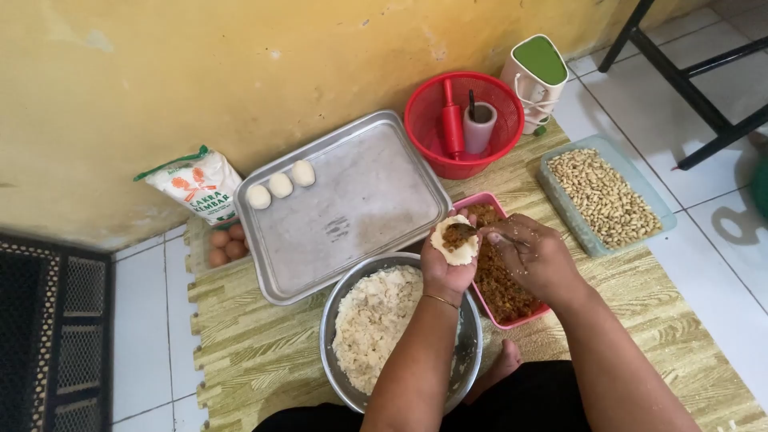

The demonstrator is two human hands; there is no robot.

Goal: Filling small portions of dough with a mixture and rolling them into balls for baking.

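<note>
Tiled floor under a yellow wall is carrying a green mat [264, 352], and everything is sitting on that mat. Nearest the camera, a steel bowl [472, 336] is holding a heap of pale dough [372, 324]. Just above its rim, the left hand [446, 268] is cupping a flattened dough round [456, 240] with brown filling in its middle, fingers curled under it. The right hand [534, 256] is pinching a spoon [474, 230], its grip pressed together on the handle and the spoon's tip touching the filling on the round. Under both hands a pink tub [480, 206] is lying full of brown filling [500, 284]. Moving out, a metal tray [360, 200] is showing three dough balls [280, 185] in a row at its far left corner. To the right, a clear box [560, 200] is brimming with peanuts [612, 198]. Farthest back, a red basket [428, 132] is holding a red rolling pin [453, 120].
</note>
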